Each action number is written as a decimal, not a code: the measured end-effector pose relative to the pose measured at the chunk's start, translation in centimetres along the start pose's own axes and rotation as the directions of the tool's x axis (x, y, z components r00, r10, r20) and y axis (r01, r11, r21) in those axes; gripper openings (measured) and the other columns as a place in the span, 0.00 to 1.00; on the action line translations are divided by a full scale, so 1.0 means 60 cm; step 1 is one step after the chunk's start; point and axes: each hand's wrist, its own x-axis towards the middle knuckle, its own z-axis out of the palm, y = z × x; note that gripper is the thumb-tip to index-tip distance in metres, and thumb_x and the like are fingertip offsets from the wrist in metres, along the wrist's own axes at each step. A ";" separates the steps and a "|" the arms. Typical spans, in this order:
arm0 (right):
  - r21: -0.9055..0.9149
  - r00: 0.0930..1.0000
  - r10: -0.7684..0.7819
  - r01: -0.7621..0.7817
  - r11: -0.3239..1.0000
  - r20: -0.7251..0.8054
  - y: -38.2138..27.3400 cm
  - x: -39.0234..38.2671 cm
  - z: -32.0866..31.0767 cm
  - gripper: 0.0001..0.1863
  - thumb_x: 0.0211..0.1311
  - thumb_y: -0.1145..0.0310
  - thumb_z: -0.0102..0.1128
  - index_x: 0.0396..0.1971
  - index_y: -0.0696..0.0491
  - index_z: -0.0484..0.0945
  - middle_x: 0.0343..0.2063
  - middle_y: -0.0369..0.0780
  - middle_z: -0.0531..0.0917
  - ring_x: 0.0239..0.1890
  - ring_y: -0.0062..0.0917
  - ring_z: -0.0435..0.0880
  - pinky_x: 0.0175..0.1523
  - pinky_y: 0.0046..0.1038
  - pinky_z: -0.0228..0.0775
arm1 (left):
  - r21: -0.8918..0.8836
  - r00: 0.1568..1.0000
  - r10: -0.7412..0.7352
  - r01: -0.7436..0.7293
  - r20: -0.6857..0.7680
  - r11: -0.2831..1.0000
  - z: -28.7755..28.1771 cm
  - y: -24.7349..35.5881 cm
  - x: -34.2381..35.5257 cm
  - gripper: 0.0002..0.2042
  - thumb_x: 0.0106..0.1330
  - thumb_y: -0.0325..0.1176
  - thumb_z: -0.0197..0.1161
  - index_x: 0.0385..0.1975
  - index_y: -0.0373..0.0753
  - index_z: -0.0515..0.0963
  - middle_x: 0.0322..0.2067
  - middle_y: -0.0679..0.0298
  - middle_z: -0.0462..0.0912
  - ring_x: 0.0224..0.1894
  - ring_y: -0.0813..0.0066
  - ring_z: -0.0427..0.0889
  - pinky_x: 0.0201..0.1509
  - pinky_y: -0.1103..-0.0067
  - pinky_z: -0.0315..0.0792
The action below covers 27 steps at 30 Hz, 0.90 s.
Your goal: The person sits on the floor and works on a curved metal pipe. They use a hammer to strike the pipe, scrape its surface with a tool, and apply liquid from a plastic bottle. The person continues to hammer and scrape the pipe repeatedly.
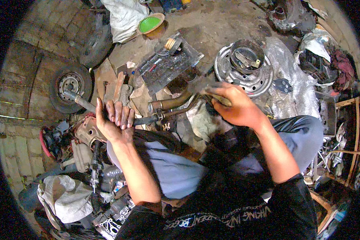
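Note:
A black rubber hose (146, 120) crosses in front of me, with a grey end piece reaching up to the left. My left hand (117, 120) is closed round it, palm up, with grimy fingertips curled over. To the right, the hose meets a thin brown metal pipe (180, 111). Beside that runs a thicker brownish pipe (171, 103) with an open end toward the left. Over the far right end of these pipes is my right hand (238, 105). Motion smears its fingers, so whether anything is between them is unclear.
Beyond the pipes lies a dirty dark tray (174, 66) with small parts. A steel wheel rim (224, 64) with a round can on it stands at the right. Mounted tyres (71, 89) lean against the left wall. Engine parts (110, 218) and a white sack (66, 198) crowd my left side.

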 end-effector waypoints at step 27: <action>0.363 0.985 0.022 -0.083 0.928 0.170 -0.118 0.000 0.010 0.11 0.60 0.71 0.58 0.42 0.52 0.83 0.26 0.44 0.82 0.24 0.28 0.78 0.30 0.28 0.68 | -0.046 0.994 -0.042 0.047 0.102 0.998 0.005 -0.004 -0.011 0.27 0.73 0.51 0.43 0.09 0.46 0.58 0.06 0.70 0.58 0.05 0.80 0.54 0.09 0.82 0.55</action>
